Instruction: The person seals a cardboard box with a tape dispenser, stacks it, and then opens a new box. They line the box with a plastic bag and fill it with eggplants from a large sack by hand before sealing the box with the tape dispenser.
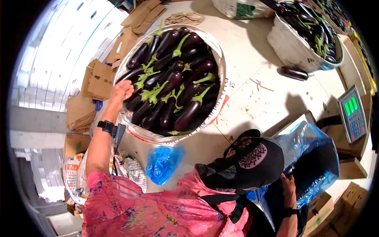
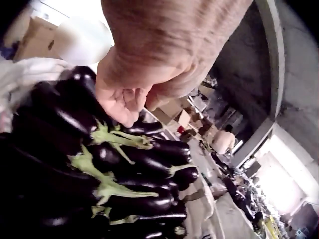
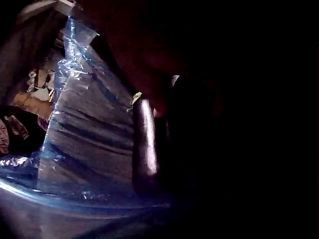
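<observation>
My left hand (image 1: 123, 91) is over the left rim of a round white sack (image 1: 224, 71) full of dark purple eggplants (image 1: 169, 85) with green stems. In the left wrist view its fingers are curled inward, with nothing showing between them, close above the eggplants (image 2: 134, 194). On the other side, my right hand (image 1: 289, 187) reaches into a box lined with blue clear plastic (image 1: 321, 148). It grips an eggplant (image 3: 145, 144) near the stem end, the long body hanging down beside the plastic. Deep shadow hides most of that hand in the right wrist view.
A digital scale display (image 1: 352, 113) stands at the right. Behind it is another white sack (image 1: 290, 47) of eggplants, with a loose eggplant (image 1: 293, 73) on the floor. Flattened cardboard (image 1: 98, 81) lies at left; a blue plastic bag (image 1: 164, 164) lies before the round sack.
</observation>
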`<act>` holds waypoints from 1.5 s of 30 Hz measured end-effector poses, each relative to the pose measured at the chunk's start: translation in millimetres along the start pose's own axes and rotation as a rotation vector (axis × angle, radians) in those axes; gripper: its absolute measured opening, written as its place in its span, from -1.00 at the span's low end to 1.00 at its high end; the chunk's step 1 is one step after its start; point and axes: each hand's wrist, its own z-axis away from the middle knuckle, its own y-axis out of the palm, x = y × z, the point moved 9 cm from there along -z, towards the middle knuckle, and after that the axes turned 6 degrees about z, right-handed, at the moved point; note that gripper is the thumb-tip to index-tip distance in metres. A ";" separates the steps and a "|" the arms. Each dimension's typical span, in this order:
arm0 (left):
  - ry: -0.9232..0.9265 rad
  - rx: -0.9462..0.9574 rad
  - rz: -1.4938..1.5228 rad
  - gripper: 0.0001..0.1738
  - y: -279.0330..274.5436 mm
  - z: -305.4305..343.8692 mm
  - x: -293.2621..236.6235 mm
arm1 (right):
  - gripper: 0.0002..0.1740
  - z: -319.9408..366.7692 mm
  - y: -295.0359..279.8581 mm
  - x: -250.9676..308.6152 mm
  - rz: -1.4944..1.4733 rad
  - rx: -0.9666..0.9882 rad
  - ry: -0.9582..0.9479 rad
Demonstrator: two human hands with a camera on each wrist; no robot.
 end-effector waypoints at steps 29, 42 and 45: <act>0.760 -0.133 -0.510 -0.68 29.9 -9.0 -52.7 | -0.75 53.0 -16.0 44.9 0.225 -0.037 -0.012; 0.168 0.770 1.183 -0.48 186.0 77.5 -186.5 | -0.43 106.6 -40.4 102.0 0.195 -0.094 -0.115; 0.147 0.906 1.163 -0.50 232.0 105.8 -210.0 | -0.41 124.9 -43.7 104.6 0.123 -0.127 -0.153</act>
